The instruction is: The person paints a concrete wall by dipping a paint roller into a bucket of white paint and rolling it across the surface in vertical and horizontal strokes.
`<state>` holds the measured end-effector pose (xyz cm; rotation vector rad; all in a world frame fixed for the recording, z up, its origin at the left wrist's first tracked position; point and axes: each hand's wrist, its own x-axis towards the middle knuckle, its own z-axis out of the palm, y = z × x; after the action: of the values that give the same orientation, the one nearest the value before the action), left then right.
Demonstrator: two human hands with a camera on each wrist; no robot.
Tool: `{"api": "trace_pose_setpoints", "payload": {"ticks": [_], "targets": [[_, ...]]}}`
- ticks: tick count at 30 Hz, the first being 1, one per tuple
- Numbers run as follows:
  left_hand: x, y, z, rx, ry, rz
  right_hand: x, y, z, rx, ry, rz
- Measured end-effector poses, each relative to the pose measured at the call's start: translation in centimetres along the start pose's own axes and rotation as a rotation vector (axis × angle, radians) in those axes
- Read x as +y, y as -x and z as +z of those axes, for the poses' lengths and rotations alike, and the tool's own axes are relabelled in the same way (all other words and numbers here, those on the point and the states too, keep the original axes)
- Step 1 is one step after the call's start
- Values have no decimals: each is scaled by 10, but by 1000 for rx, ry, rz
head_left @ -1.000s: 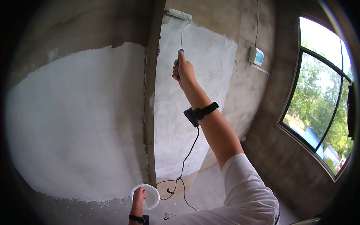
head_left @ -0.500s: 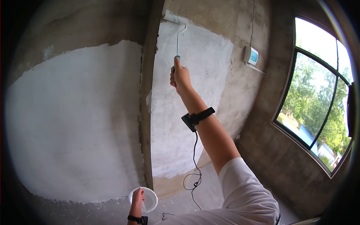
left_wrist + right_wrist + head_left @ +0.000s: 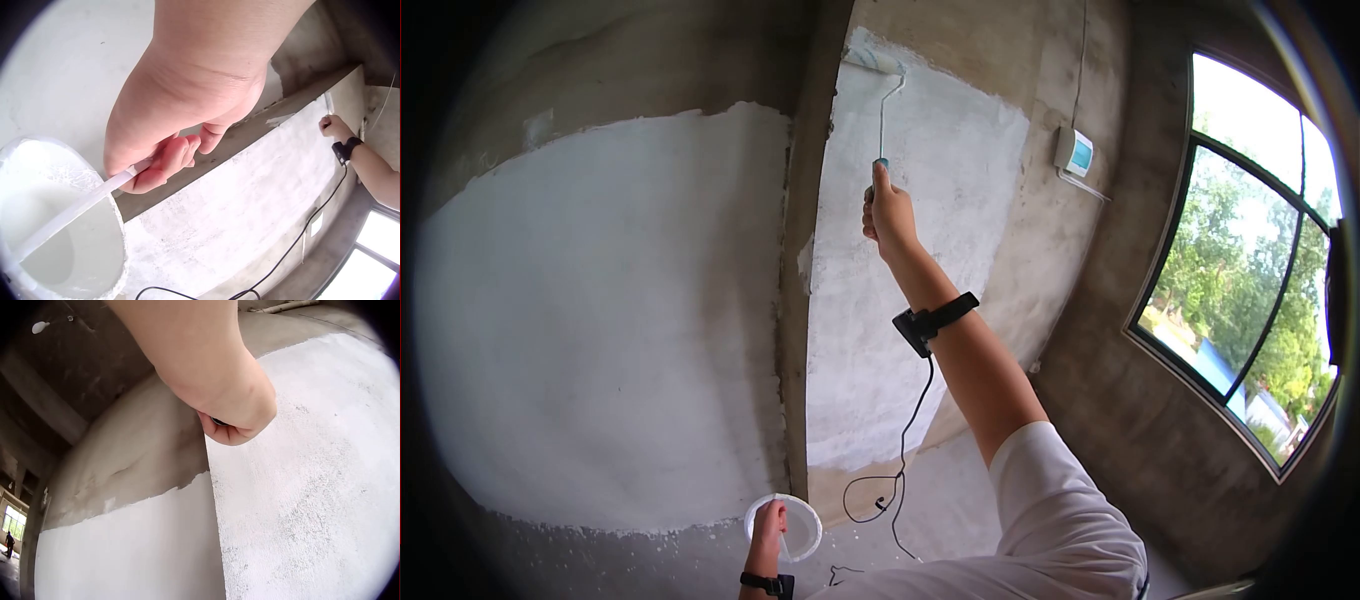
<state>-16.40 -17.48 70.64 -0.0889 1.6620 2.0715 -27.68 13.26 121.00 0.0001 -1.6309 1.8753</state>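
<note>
My right hand [image 3: 890, 212] grips the handle of a paint roller [image 3: 874, 62] with the arm stretched up. The roller's white sleeve lies against the upper left part of the narrow wall face, near the top edge of its white paint [image 3: 920, 130]. In the right wrist view the curled right hand [image 3: 228, 403] hides nearly all of the handle, and the sleeve is out of sight. Low down, my left hand [image 3: 768, 525] holds a white bucket [image 3: 812, 545] by its bail handle [image 3: 69, 214]. Pale paint [image 3: 40, 231] shows inside the bucket.
A wall corner [image 3: 797, 300] divides the narrow face from a wide, partly white wall [image 3: 600, 320]. Right of the painted area hangs an electrical box [image 3: 1074, 152], with a window [image 3: 1240, 260] beyond. A black cable [image 3: 905, 430] dangles from the right wrist camera.
The right hand and roller have come down a little on the wall, and fresh white now shows above the sleeve. The left hand still holds the bucket low down; the cable has swung.
</note>
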Motion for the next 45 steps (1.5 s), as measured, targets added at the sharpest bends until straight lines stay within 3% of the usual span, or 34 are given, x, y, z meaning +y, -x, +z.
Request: {"api": "trace_pose_setpoints", "payload": {"ticks": [7,14,21,29,35,42,45], "targets": [[-5,7,-6,15,-2,18,-25,-18,6,-42,-30,-23],[-16,11,-11,31,46,21,7,9,6,22,36,6],[-12,13,-10,19,25,-2,-22,-5,9,-3,-22,2],[-18,17,-10,16,46,7,4,9,7,25,21,3],[-15,24,-14,-2,25,19,-38,-11,18,9,-66,33],[-22,28,-21,15,42,17,10,14,23,49,-41,31],[-15,37,-22,40,28,33,-2,10,17,-12,-75,31]]}}
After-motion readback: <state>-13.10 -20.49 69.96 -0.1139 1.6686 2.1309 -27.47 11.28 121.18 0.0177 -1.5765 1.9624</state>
